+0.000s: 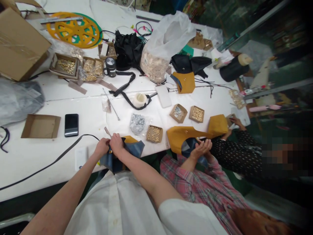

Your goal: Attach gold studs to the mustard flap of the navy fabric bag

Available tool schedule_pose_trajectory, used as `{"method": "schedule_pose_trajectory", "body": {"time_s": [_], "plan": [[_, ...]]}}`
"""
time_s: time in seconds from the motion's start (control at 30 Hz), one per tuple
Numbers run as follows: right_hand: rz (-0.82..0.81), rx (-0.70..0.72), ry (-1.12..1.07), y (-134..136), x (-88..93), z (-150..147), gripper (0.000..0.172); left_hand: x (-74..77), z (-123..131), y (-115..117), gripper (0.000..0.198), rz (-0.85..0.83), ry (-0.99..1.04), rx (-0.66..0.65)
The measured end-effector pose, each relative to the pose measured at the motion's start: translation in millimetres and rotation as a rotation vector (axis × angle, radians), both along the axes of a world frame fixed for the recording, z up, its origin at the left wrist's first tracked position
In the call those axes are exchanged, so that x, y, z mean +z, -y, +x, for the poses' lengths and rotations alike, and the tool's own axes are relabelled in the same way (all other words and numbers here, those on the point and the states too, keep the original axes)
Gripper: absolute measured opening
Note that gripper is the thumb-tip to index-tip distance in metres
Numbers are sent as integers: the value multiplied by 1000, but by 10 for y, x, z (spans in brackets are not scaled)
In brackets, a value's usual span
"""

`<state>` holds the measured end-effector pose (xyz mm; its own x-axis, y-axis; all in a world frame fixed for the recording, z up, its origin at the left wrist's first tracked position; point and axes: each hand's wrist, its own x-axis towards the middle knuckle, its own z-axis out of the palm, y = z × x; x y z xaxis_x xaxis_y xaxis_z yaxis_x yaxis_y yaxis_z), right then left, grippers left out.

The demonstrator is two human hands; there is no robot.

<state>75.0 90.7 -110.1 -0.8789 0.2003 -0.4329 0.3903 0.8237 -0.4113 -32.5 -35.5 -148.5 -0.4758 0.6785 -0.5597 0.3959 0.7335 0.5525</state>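
- Forward path, left hand (102, 147): the white tabletop (91, 114) is open between the black phone (71, 125) and the thin metal rod (112, 106).
- Left path: the black strap (70, 150) crosses the tabletop diagonally and obstructs a low sweep; the white rectangular item (81, 158) lies beside the left forearm.
- Below the strap: the tabletop offers an open lane left of this item.
- Forward-right path, right hand (117, 143): the bag of silver pieces (137, 123) and the box of gold pieces (154, 133) stand close together, obstructing passage.
- Right path: beyond a narrow gap, the co-worker's yellow bag (176, 135) blocks the table edge.
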Motion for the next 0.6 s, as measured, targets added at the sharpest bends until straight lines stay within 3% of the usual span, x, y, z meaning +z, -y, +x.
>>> {"method": "schedule_pose_trajectory", "body": {"time_s": [0.1,0.23,0.47,0.6], "plan": [[-4,38,-37,-76,11,157,32,30,39,6,24,54,17,-77],[-35,44,-40,-151,-6,362,30,109,228,117,25,118,35,-16],[-122,125,-80,-225,-43,392,30,263,402,298,44,91,148,205],[-118,121,-131,-261,48,593,29,478,356,333,77,14,238,389]]}}
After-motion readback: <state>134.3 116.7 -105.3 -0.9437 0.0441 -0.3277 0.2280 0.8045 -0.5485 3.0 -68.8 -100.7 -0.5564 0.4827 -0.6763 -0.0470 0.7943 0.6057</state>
